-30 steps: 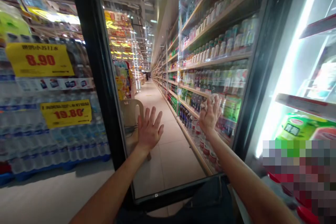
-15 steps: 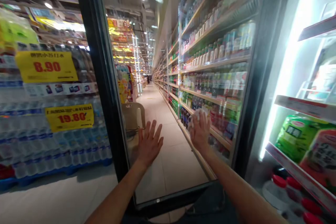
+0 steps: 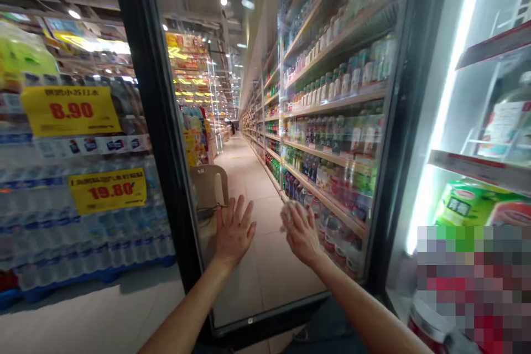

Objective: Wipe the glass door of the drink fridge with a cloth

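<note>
An open glass cooler door [image 3: 265,265] in a black frame stands in front of me. My left hand [image 3: 233,230] lies flat on the glass, fingers spread, low on the pane. My right hand [image 3: 300,231] presses a pale crumpled cloth [image 3: 289,211] against the glass just to the right of it, fingers over the cloth. Through the pane I see a long aisle with drink shelves.
The lit cooler interior [image 3: 468,121] is on the right, with green packs [image 3: 464,204] and red-capped bottles [image 3: 427,326] on its shelves. Stacked water bottles with yellow price signs [image 3: 70,110] stand at the left. A beige plastic chair [image 3: 209,188] sits behind the glass.
My right hand with the cloth has slid down and to the left across the glass, ending close to the left hand. The left hand has stayed flat on the pane.
</note>
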The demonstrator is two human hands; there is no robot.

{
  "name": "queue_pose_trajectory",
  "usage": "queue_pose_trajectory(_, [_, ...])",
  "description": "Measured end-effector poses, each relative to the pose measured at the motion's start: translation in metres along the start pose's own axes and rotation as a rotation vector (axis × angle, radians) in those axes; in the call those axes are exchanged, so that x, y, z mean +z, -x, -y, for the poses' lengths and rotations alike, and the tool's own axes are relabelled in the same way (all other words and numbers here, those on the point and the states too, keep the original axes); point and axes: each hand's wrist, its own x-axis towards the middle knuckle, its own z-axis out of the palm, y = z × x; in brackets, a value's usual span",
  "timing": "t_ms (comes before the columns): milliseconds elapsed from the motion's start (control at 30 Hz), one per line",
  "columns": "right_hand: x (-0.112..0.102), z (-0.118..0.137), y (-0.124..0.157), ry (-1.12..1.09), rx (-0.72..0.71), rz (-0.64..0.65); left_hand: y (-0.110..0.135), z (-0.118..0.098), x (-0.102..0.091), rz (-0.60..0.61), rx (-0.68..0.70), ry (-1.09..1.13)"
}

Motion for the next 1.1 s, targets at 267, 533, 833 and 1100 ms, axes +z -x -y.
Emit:
queue_pose_trajectory(267, [-0.004, -0.040, 0.013, 0.160, 0.474, -0.200, 0.002, 0.001, 0.000, 0.006, 0.020, -0.004])
queue_pose_trajectory(533, [-0.001, -0.006, 0.010, 0.011, 0.020, 0.029, 0.003, 0.001, -0.001, 0.004, 0.033, -0.026])
queue_pose_trajectory(833, [-0.002, -0.003, -0.007, 0.011, 0.062, 0.009, 0.002, -0.002, -0.001, -0.031, 0.035, -0.040])
queue_pose_trajectory(1100, [-0.005, -0.019, -0.027, 0.068, 0.391, -0.214, 0.005, -0.001, 0.002, -0.022, 0.018, -0.018])
